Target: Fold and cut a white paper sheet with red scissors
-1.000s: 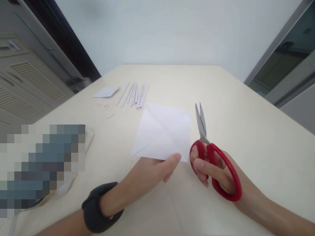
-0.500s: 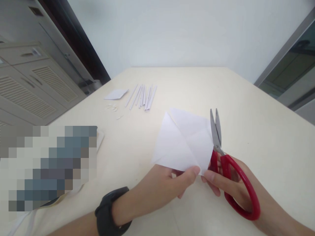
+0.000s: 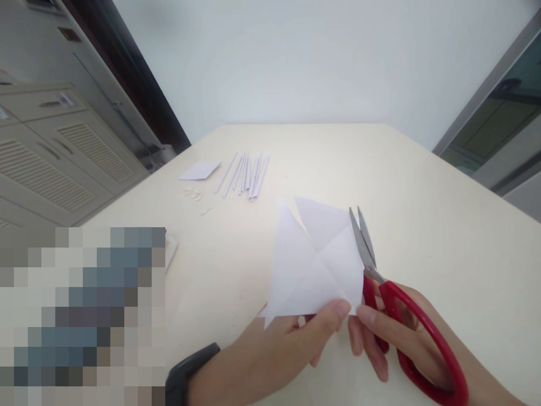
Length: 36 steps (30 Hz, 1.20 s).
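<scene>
A square of white paper [image 3: 310,270] with diagonal creases is pinched at its near edge by my left hand [image 3: 296,344], thumb on top. Slits run in from its corners; the far one gapes, and a small flap sticks out at the near left corner. My right hand [image 3: 406,332] holds red-handled scissors [image 3: 422,327], their blades slightly apart and pointing away beside the paper's right edge. The thumb and fingers of that hand sit close to the paper's near right corner; whether they touch it I cannot tell.
Several rolled white paper sticks [image 3: 249,175] lie at the back left of the cream table [image 3: 422,214]. Beside them are a folded white paper [image 3: 200,170] and small paper scraps [image 3: 193,194]. A pixelated object [image 3: 93,316] covers the near left. A white wall [image 3: 304,62] stands behind.
The paper has turned slightly and come a little nearer, and its far slit has spread wider. My right hand and the scissors have shifted down, the blade tips moving left towards the paper.
</scene>
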Motion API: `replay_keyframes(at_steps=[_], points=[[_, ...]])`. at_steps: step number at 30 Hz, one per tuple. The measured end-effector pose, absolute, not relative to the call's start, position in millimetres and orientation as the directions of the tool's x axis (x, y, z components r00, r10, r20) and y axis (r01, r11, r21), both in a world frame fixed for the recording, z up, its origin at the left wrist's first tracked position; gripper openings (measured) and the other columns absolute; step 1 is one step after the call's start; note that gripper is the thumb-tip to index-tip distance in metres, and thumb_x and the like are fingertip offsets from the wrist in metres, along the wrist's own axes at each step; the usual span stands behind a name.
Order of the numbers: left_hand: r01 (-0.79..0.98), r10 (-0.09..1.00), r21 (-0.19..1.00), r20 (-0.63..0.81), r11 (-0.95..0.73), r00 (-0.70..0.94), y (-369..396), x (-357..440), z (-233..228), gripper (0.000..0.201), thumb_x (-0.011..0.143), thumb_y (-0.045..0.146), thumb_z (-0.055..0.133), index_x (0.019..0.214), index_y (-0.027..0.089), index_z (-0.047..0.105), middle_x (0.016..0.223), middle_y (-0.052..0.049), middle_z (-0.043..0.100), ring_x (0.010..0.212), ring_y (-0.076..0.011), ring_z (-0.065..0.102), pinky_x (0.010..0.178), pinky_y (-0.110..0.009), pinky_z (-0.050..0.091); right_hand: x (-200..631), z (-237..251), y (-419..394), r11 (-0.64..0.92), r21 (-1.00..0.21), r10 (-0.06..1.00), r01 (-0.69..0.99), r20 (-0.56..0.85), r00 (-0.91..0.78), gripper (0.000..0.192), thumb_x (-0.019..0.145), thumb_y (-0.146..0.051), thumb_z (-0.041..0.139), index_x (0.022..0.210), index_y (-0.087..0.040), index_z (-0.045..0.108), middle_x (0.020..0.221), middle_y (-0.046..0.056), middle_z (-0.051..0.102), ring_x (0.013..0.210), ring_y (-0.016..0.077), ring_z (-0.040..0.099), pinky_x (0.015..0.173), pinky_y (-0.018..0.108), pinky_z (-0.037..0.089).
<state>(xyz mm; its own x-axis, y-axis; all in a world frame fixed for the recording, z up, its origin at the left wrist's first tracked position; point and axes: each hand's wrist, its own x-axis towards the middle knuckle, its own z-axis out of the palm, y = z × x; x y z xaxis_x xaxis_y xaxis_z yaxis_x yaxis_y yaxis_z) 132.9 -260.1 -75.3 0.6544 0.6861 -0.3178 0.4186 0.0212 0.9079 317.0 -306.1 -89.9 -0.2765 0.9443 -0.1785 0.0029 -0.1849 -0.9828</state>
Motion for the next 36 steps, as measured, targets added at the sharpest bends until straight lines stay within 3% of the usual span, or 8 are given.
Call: replay_keyframes(at_steps=[5,11,16,21,27,33,36], points=[[0.484,0.658,0.875,-0.367,0.004,0.658,-259,132,-75,0.052,0.094,0.048,0.033,0.053,0.018,0.045,0.054,0.006,0.042,0.057,-0.0093,0.046,0.063,-0.02,0.035,316,-92,-308,-0.211,-0.976,0.949,-0.052,-0.192,-0.249,0.027,0.091,-0.033,0.055,0.069,-0.018,0.06,0.052,-0.004,0.057,0.047,0.0082,0.055,0.049,0.018,0.045],[0.412,0.593,0.911,-0.337,0.011,0.731,-260,133,-73,0.037,0.096,0.039,0.031,0.077,0.021,0.058,0.058,0.007,0.044,0.058,-0.0098,0.045,0.061,-0.019,0.036,311,-90,-310,-0.229,-0.969,0.956,-0.096,-0.205,-0.21,0.025,0.087,-0.031,0.061,0.066,-0.018,0.058,0.051,-0.004,0.057,0.046,0.008,0.055,0.047,0.017,0.045],[0.428,0.614,0.903,-0.358,0.036,0.703,-261,133,-73,0.04,0.095,0.041,0.033,0.069,0.021,0.056,0.06,0.006,0.044,0.062,-0.0106,0.046,0.064,-0.019,0.037,312,-93,-312,-0.228,-0.972,0.958,-0.064,-0.212,-0.193,0.02,0.085,-0.028,0.063,0.068,-0.019,0.059,0.054,-0.005,0.057,0.047,0.0072,0.055,0.047,0.016,0.045],[0.482,0.638,0.873,-0.413,0.074,0.65,-261,132,-74,0.043,0.092,0.045,0.036,0.062,0.019,0.053,0.06,0.005,0.044,0.062,-0.0108,0.046,0.062,-0.021,0.036,314,-101,-311,-0.241,-0.97,0.954,-0.019,-0.234,-0.189,0.028,0.09,-0.035,0.056,0.067,-0.019,0.055,0.053,-0.006,0.051,0.048,0.0076,0.053,0.044,0.016,0.041],[0.381,0.714,0.91,-0.375,0.162,0.591,-257,134,-73,0.031,0.091,0.034,0.04,0.067,0.019,0.054,0.05,0.007,0.041,0.053,-0.0109,0.043,0.058,-0.022,0.036,319,-100,-310,-0.226,-0.974,0.947,-0.032,-0.212,-0.24,0.026,0.091,-0.033,0.056,0.07,-0.018,0.054,0.057,-0.004,0.057,0.047,0.0073,0.048,0.049,0.019,0.038],[0.251,0.816,0.949,-0.294,0.189,0.498,-249,132,-73,0.035,0.092,0.04,0.041,0.067,0.019,0.053,0.045,0.008,0.036,0.047,-0.01,0.038,0.054,-0.023,0.034,318,-100,-314,-0.225,-0.967,0.919,-0.124,-0.168,-0.357,0.044,0.095,-0.05,0.034,0.071,-0.018,0.052,0.057,-0.001,0.053,0.048,0.011,0.046,0.05,0.024,0.036],[0.215,0.852,0.961,-0.258,0.176,0.455,-245,132,-72,0.036,0.092,0.039,0.041,0.065,0.019,0.052,0.044,0.008,0.035,0.045,-0.0095,0.037,0.053,-0.024,0.034,317,-97,-313,-0.208,-0.972,0.932,-0.108,-0.164,-0.324,0.056,0.093,-0.06,0.019,0.07,-0.019,0.049,0.058,0.0,0.05,0.051,0.0128,0.044,0.058,0.028,0.037]])
